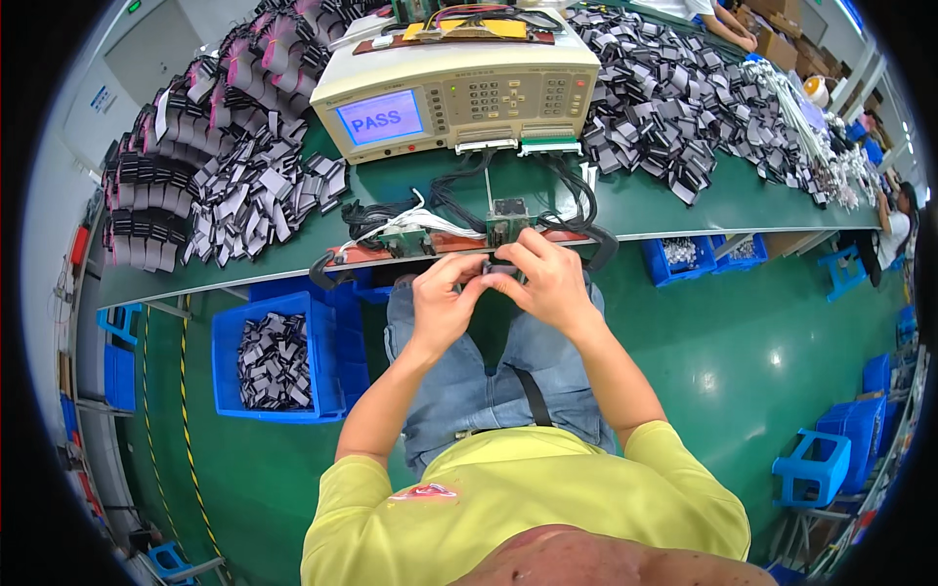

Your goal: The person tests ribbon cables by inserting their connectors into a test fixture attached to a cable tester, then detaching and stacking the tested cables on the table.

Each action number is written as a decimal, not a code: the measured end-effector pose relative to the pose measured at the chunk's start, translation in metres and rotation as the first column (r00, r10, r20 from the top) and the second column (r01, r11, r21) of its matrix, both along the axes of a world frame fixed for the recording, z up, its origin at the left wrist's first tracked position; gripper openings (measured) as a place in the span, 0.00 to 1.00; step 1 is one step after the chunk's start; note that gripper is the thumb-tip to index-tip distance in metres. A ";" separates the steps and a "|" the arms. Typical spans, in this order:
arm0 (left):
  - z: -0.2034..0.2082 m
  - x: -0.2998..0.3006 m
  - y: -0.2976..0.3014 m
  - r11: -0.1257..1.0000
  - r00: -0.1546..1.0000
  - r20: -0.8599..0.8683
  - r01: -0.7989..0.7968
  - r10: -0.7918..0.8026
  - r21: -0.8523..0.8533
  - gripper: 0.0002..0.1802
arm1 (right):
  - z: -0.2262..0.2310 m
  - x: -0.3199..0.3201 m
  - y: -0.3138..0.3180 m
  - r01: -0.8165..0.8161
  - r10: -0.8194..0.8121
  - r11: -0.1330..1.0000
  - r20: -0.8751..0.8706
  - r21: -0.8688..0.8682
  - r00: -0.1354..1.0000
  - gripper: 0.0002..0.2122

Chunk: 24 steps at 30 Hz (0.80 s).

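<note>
Head view: your left hand (446, 299) and right hand (549, 283) pinch a small dark connector (501, 268), probably lining it up, so squaring it to the fixture (508, 229) likely comes next.

Tester (459, 86) screen (381, 115): one word, large dark capitals on pale blue | tester front: small print above screen, too fine to read | keypad (486, 95): key marks, illegible | wall sign (101, 99): blue-and-white, illegible | shirt (557, 479) chest: red-and-white mark (426, 492)
</note>
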<state>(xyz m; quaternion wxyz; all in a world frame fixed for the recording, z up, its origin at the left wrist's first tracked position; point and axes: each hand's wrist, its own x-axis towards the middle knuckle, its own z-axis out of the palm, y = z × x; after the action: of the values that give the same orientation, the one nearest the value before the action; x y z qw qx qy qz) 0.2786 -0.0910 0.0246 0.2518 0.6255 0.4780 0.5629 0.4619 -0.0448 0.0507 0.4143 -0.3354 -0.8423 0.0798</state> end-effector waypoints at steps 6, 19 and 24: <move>-0.003 0.010 0.019 0.997 0.997 -0.033 -0.075 0.075 0.016 0.12 | -0.007 -0.017 0.007 0.120 -0.118 0.993 -0.100 0.008 0.988 0.07; -0.010 0.011 0.030 0.985 0.984 -0.074 -0.155 0.160 0.071 0.13 | -0.008 -0.029 0.006 0.271 -0.272 0.962 -0.082 -0.017 0.959 0.06; -0.010 0.011 0.030 0.988 0.986 -0.067 -0.149 0.151 0.040 0.13 | -0.008 -0.030 0.004 0.284 -0.284 0.959 -0.070 -0.003 0.956 0.11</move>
<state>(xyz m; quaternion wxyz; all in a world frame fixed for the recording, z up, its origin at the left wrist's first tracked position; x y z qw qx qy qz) 0.2898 -0.0611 0.0149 0.1810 0.6114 0.5224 0.5661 0.4315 -0.0408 0.0429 0.4517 -0.4484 -0.7708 0.0280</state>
